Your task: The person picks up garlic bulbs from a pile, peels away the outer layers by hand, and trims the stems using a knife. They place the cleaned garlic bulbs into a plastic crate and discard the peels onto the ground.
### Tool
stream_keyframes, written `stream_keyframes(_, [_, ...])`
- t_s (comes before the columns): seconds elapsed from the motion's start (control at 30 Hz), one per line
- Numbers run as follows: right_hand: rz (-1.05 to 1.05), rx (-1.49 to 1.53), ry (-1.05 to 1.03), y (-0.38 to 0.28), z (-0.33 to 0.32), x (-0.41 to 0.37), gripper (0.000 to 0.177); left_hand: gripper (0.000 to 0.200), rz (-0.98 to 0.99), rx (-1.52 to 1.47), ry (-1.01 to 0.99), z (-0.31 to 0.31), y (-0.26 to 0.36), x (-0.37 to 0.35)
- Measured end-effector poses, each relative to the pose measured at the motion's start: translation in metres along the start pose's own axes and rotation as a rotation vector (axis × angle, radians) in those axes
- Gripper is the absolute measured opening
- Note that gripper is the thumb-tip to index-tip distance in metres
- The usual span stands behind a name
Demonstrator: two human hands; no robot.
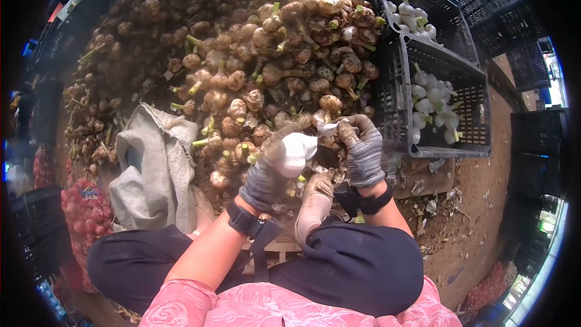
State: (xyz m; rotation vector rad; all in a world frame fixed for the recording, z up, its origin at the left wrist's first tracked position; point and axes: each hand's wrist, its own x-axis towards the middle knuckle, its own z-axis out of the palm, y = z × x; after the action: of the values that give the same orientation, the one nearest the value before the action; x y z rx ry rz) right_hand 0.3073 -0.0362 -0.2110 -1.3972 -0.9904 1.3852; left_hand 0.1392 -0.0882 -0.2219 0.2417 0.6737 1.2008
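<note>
My left hand (269,169), in a grey glove, is closed round a large white garlic bulb (297,154) just above my lap. At its right, my right hand (362,151), gloved too, pinches a pale strip of peel (327,128) between thumb and fingers. The strip lies close to the bulb's upper right side; whether they are joined cannot be made out. Beyond both hands spreads a big heap of brown, unpeeled garlic bulbs (260,42), some with cut green stems.
Black crates (399,94) at the right hold white bulbs (433,100). A beige sack (151,163) lies left of my hands. Red mesh bags (88,212) stand farther left. My shoe (315,200) is below my hands. More black crates (496,0) are stacked at the upper right.
</note>
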Motion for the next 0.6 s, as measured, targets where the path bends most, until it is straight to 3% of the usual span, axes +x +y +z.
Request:
stream_keyframes(0.1, [0.052, 0.022, 0.06, 0.011, -0.013, 0.006, 0.011, 0.066, -0.004, -0.068, -0.065, -0.008, 0.005, 0.001])
stream_keyframes(0.17, [0.106, -0.374, -0.283, 0.008, -0.024, 0.005, 0.033, 0.063, -0.023, -0.06, 0.031, -0.012, 0.01, 0.002])
stream_keyframes(0.23, [-0.133, -0.656, -0.515, 0.008, -0.021, -0.008, 0.049, 0.063, -0.045, -0.036, 0.011, -0.021, 0.008, 0.001])
stream_keyframes(0.27, [-0.026, -0.361, -0.585, 0.009, -0.013, -0.01, 0.061, 0.062, -0.085, 0.044, -0.052, -0.021, 0.007, 0.001])
stream_keyframes(0.3, [0.129, -0.163, -0.562, -0.005, -0.009, -0.017, 0.053, 0.06, -0.125, 0.122, -0.117, -0.019, 0.007, 0.001])
stream_keyframes(0.4, [0.144, -0.211, -0.552, 0.004, -0.006, -0.014, 0.038, 0.06, -0.155, 0.098, -0.033, -0.021, -0.008, -0.003])
stream_keyframes(0.43, [0.161, -0.092, -0.479, 0.007, -0.006, -0.016, 0.03, 0.059, -0.125, 0.09, 0.04, -0.024, -0.012, -0.002])
stream_keyframes(0.5, [0.259, 0.245, -0.289, 0.011, -0.003, -0.017, 0.016, 0.061, -0.066, 0.007, -0.075, -0.009, -0.003, -0.004])
stream_keyframes(0.57, [0.335, 0.138, -0.181, 0.021, -0.012, -0.011, 0.02, 0.062, -0.109, -0.181, -0.086, -0.014, -0.003, -0.007])
stream_keyframes(0.6, [0.165, -0.306, -0.294, 0.041, -0.023, -0.006, 0.023, 0.063, -0.042, -0.087, -0.089, -0.008, 0.001, -0.004])
